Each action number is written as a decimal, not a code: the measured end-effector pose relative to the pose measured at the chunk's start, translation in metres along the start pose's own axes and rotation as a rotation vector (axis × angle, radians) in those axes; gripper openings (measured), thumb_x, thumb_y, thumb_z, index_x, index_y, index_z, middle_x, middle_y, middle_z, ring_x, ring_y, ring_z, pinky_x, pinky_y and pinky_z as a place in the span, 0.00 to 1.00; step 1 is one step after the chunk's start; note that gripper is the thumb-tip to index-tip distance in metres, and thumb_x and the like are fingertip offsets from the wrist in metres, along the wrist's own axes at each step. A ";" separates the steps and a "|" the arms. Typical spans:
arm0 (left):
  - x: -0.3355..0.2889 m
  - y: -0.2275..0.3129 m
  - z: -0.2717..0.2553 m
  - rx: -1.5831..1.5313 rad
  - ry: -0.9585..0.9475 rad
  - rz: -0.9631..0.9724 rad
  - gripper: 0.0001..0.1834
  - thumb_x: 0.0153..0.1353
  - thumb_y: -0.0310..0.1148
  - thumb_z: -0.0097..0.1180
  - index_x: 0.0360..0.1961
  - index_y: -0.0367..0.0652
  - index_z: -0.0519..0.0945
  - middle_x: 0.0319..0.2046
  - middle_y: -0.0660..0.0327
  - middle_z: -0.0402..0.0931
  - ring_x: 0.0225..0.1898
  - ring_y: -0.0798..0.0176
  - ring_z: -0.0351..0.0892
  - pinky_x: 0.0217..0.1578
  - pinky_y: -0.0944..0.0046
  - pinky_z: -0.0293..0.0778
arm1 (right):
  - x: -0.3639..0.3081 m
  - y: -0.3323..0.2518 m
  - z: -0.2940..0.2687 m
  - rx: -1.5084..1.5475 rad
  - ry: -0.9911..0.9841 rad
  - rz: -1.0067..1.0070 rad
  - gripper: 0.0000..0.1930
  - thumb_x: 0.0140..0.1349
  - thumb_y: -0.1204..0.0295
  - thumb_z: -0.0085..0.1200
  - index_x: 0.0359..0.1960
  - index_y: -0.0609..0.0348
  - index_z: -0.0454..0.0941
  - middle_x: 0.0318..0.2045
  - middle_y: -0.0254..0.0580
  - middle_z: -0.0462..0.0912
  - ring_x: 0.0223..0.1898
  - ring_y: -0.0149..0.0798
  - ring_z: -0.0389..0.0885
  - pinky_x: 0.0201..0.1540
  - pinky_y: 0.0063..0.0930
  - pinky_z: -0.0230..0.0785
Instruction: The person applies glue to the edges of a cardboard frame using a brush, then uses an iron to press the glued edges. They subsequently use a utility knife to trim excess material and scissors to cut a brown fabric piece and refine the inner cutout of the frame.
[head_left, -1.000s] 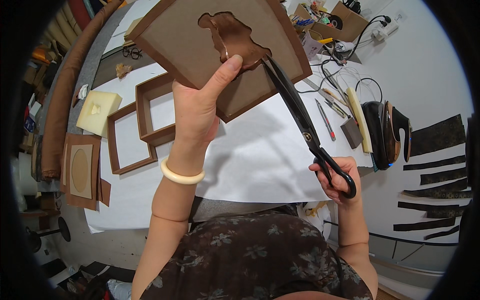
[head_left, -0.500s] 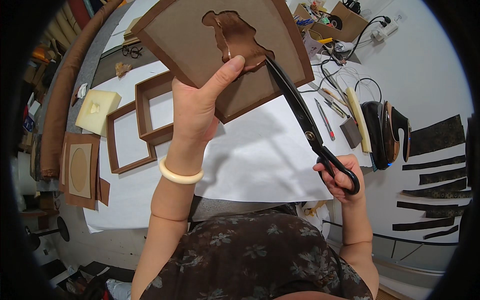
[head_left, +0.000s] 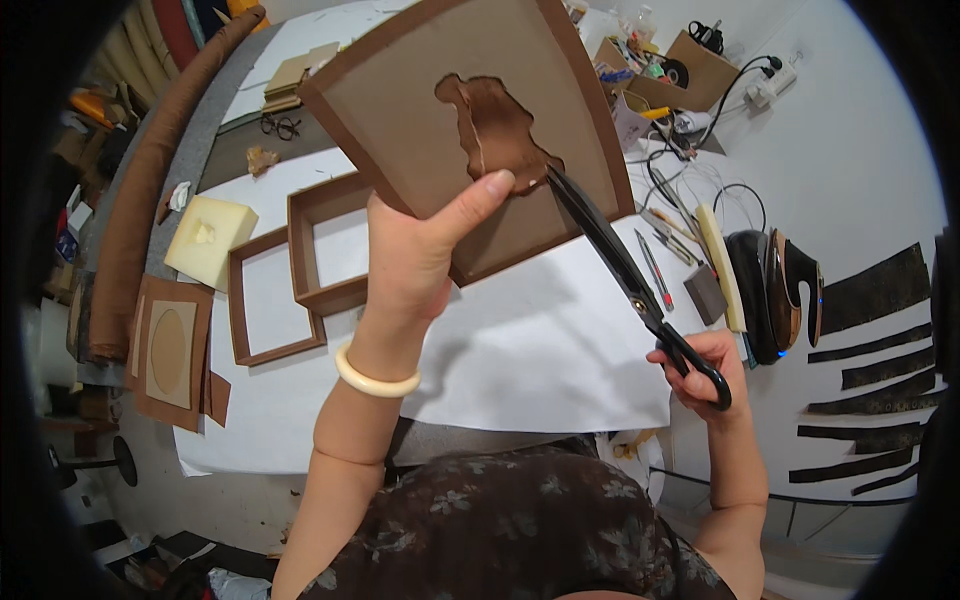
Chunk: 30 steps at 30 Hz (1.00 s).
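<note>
My left hand [head_left: 415,250] holds up a brown panel [head_left: 385,115] by its lower left part, thumb on the near face and the other fingers hidden behind. The panel has a dark brown border and a grey-brown middle. An irregular opening in that middle shows brown material [head_left: 500,125] with a pale torn edge. My right hand [head_left: 705,375] is closed round the handles of large black scissors [head_left: 615,255]. The blade tips meet the lower right edge of the opening, close to my left thumb. Both blades lie nearly together.
Two open brown frames [head_left: 330,297] stand on the white-covered table left of my left arm, beside a yellow foam block [head_left: 205,240]. At right lie a red-tipped pen-like tool [head_left: 655,270], a dark block [head_left: 706,295] and an iron [head_left: 785,290]. Dark strips [head_left: 880,375] hang farther right.
Panel, both hands and scissors all sit lower and slightly farther right in the picture, as does the table. The scissor tips remain at the opening's edge, and both holds are unchanged.
</note>
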<state>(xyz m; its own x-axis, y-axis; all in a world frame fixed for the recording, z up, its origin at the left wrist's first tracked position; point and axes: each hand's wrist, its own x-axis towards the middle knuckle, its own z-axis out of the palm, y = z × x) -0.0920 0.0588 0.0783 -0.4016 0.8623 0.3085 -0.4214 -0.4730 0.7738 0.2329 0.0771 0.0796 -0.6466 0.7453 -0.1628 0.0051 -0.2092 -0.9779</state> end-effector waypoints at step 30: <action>-0.003 0.000 0.003 0.001 -0.039 -0.043 0.19 0.54 0.23 0.69 0.47 0.37 0.78 0.41 0.61 0.81 0.43 0.67 0.80 0.46 0.65 0.76 | -0.006 -0.023 -0.017 -0.297 -0.008 -0.085 0.22 0.54 0.67 0.70 0.44 0.73 0.82 0.19 0.28 0.75 0.17 0.17 0.66 0.19 0.14 0.52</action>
<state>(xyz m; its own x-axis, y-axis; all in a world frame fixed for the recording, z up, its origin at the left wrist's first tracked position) -0.0884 0.0567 0.0790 -0.3511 0.8884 0.2958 -0.4370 -0.4348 0.7874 0.2498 0.0885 0.1007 -0.6604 0.7468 -0.0787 0.1727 0.0491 -0.9838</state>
